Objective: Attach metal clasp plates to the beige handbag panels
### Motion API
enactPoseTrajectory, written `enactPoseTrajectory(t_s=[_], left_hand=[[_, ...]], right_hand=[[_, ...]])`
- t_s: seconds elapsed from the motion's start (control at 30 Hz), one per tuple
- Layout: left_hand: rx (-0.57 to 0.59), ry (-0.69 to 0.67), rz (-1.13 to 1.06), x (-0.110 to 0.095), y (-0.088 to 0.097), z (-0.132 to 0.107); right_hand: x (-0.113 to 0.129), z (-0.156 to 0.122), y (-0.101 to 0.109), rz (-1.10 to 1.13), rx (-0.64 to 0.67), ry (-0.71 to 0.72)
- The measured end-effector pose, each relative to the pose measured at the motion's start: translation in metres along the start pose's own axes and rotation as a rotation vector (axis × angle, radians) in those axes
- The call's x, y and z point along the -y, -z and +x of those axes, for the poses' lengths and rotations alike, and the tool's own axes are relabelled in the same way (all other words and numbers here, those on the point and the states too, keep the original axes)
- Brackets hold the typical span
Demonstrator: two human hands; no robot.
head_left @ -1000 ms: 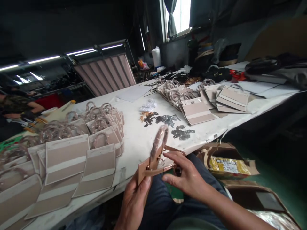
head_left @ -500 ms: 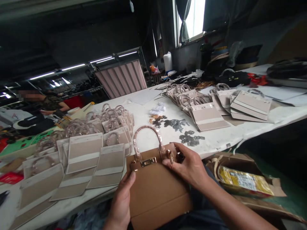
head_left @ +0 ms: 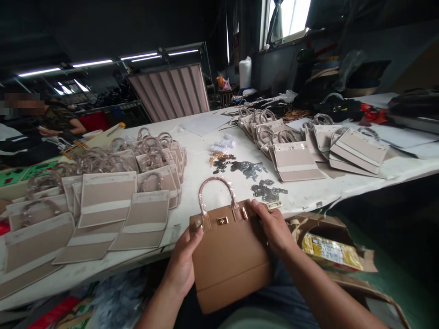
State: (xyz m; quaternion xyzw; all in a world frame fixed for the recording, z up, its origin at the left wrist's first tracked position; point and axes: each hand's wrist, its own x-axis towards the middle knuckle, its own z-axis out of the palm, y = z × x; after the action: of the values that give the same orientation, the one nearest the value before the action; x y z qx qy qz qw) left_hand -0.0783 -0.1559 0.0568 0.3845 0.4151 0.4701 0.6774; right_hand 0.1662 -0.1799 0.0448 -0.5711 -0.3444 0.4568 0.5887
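I hold a tan leather bag panel [head_left: 229, 260] upright over my lap, its face toward me. It carries a plastic-wrapped loop handle [head_left: 217, 188] and a small gold clasp [head_left: 222, 221]. My left hand [head_left: 183, 260] grips the panel's left edge, thumb near the handle's base. My right hand [head_left: 272, 226] clasps the upper right corner, fingers wrapped behind it. A small gold metal piece [head_left: 274, 205] lies just past my right fingertips on the table's edge.
On the white table [head_left: 202, 160] are several beige panels with handles at left [head_left: 113, 201] and at right [head_left: 295, 160], and dark metal fittings [head_left: 248, 169] in the middle. An open cardboard box [head_left: 329, 249] sits on the floor at right. A person sits at far left.
The panel was edge-on a second ago; it has been turned to face me and held flat. My right hand slid from the clasp area to the upper right corner.
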Motion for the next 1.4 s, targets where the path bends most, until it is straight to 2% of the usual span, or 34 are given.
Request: enactPoseTrajectory(t_s=[0.23,0.33,0.5,0.67,0.8,0.97,1.1,1.23,1.4], left_hand=[[-0.032,0.014,-0.04,0.013,0.002,0.005],[-0.022,0.011,-0.05,0.017,0.003,0.004],[-0.09,0.009,-0.038,0.025,0.008,0.005],[-0.16,0.018,-0.02,0.031,0.015,0.012],[-0.234,0.058,-0.044,0.032,0.018,0.017],[-0.196,0.142,-0.115,0.034,0.018,0.014],[-0.175,0.061,-0.063,0.034,0.016,0.009],[-0.181,-0.02,0.009,0.033,0.012,0.007],[-0.204,-0.012,0.058,0.049,0.011,0.01]], right_hand=[[-0.015,0.005,0.004,0.033,0.0,-0.001],[-0.018,0.006,0.003,0.041,-0.015,-0.047],[-0.017,0.005,0.0,0.025,-0.065,-0.122],[-0.014,0.004,-0.006,0.124,0.003,-0.162],[-0.011,0.004,-0.012,0.214,0.048,-0.132],[-0.017,0.006,-0.013,0.231,0.037,-0.153],[-0.026,0.006,-0.008,0.229,0.036,-0.222],[-0.027,0.005,-0.003,0.146,0.012,-0.195],[-0.026,0.011,0.01,-0.243,0.02,-0.011]])
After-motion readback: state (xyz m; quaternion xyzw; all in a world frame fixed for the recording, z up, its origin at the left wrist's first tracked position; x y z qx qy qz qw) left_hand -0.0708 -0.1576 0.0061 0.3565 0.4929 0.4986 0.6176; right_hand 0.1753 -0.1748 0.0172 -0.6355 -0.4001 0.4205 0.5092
